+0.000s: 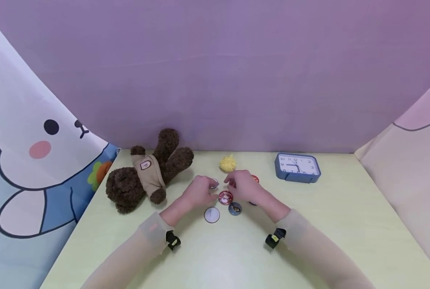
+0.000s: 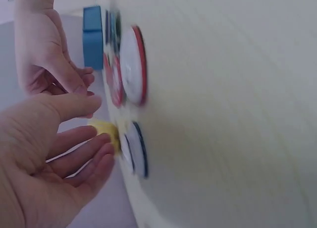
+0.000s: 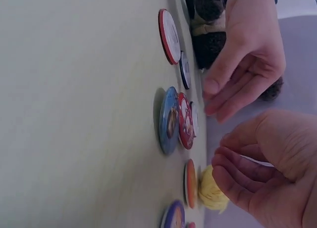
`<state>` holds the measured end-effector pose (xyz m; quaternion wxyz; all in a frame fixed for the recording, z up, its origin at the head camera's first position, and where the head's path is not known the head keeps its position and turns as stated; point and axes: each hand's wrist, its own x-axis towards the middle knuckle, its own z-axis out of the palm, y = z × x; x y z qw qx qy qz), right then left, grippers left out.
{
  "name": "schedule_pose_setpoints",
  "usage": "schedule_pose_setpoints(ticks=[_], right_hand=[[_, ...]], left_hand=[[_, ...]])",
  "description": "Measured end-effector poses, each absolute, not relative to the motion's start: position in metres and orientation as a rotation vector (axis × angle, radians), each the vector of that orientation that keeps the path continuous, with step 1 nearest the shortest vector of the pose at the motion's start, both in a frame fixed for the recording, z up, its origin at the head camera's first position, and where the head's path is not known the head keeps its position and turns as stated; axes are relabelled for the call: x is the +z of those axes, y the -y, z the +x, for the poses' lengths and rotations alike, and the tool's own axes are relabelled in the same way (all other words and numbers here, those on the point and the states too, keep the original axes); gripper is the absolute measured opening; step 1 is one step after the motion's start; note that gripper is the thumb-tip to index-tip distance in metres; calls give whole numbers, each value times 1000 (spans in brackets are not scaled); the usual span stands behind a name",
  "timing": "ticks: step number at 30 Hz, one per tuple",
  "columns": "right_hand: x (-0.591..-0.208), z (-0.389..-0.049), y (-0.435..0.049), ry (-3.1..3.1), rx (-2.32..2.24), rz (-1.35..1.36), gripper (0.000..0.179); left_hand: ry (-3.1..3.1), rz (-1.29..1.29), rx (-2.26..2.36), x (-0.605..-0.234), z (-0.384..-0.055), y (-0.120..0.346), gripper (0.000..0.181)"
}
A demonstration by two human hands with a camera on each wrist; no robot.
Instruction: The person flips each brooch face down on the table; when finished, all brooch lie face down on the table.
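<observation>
Several round pin badges lie on the table between my hands. A red picture badge [image 1: 225,197] overlaps a blue one [image 1: 235,208], while a badge with its white back up [image 1: 212,214] lies nearer me. My left hand [image 1: 200,192] hovers beside them with fingers loosely bent, partly hiding another white-backed badge [image 1: 214,183]. Opposite it, my right hand [image 1: 244,185] is raised over the badges, fingers relaxed; it partly covers a red-orange badge [image 1: 255,178]. In the right wrist view, nothing shows between the fingers of my right hand [image 3: 277,163] or left hand [image 3: 252,49].
A brown teddy bear [image 1: 149,176] in a beige shirt lies at the left. Behind the badges sits a small yellow bundle [image 1: 227,163]. The blue alarm clock [image 1: 298,167] stands at the back right, near the purple backdrop [image 1: 222,80].
</observation>
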<state>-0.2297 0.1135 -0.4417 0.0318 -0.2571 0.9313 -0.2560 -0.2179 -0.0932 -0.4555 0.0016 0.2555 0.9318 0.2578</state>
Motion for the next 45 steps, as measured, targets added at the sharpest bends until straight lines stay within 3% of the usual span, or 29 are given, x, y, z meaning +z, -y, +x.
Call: schedule_pose_setpoints(ticks=[10,20,45], right_hand=[[-445,-211,-124,-2871,-595,-869,12],[-455,-210,-124,-2873,-633,-910,24],[-446,-218,-145,-2802,-1096,-844,18]], left_hand=[[-2873,724,608,-453,-208,77,40],[-2899,790,577,-455,-208,70,9],[-2976,887,877,-442,-201,85,20]])
